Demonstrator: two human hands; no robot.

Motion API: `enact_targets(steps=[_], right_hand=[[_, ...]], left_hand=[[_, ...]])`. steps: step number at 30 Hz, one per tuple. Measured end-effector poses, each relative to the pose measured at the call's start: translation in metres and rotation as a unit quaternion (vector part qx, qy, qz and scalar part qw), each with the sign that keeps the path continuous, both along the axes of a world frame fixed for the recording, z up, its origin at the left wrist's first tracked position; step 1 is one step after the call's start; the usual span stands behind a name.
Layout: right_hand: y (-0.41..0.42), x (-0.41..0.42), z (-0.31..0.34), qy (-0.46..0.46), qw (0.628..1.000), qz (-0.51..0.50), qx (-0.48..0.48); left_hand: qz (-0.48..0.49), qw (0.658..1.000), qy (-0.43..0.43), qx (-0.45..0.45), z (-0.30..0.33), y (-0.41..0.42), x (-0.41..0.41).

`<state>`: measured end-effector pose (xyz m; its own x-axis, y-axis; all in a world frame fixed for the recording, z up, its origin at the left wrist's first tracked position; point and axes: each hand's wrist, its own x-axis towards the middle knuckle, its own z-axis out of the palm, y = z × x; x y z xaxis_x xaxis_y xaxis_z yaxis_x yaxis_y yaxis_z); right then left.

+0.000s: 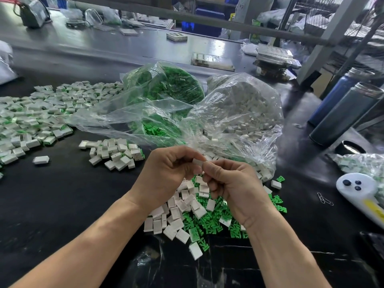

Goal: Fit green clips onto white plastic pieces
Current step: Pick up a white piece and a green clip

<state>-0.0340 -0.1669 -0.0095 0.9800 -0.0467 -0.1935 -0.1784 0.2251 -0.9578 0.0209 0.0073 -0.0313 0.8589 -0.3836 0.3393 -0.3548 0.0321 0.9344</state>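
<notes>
My left hand point(168, 169) and my right hand point(232, 183) meet above the table, fingers curled, both pinching one small white plastic piece point(198, 163) between them. Whether a green clip sits in it is hidden by my fingers. Right below my hands lies a mixed heap of loose white pieces point(178, 206) and green clips point(216, 221). Behind it, one clear bag holds green clips point(166, 88) and another clear bag holds white pieces point(241, 113).
A small pile of white pieces with green showing point(116, 152) lies left of centre, a large spread of them point(37, 113) at far left. Two dark bottles point(342, 113) stand at the right, a white tool point(361, 192) and paper clips point(324, 198) near the right edge.
</notes>
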Motion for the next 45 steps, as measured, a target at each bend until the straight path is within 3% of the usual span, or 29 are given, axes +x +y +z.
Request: enact_targets(steps=[7,16,23,29,40,45], right_hand=[[0.009,-0.003,0.003,0.008,0.999,-0.028,0.042],[-0.002,0.003,0.003,-0.004,0.997,0.005,0.074],[0.001,0.002,0.001,-0.01,1.0,-0.006,0.026],[0.001,0.002,0.0,-0.031,0.999,-0.005,-0.042],[-0.003,0.002,-0.002,-0.015,0.998,-0.004,-0.06],[0.001,0.002,-0.001,0.014,1.0,-0.001,0.007]], left_hand=[[0.047,0.999,0.003,-0.022,-0.001,-0.007,-0.007],[0.037,0.999,0.006,0.01,0.003,-0.005,-0.002],[0.034,0.999,0.024,0.008,0.003,0.001,-0.002],[0.025,0.998,0.0,0.05,0.004,0.003,-0.002],[0.023,0.987,-0.075,0.137,0.003,0.009,0.0],[0.078,0.979,-0.127,0.141,0.001,0.003,-0.005]])
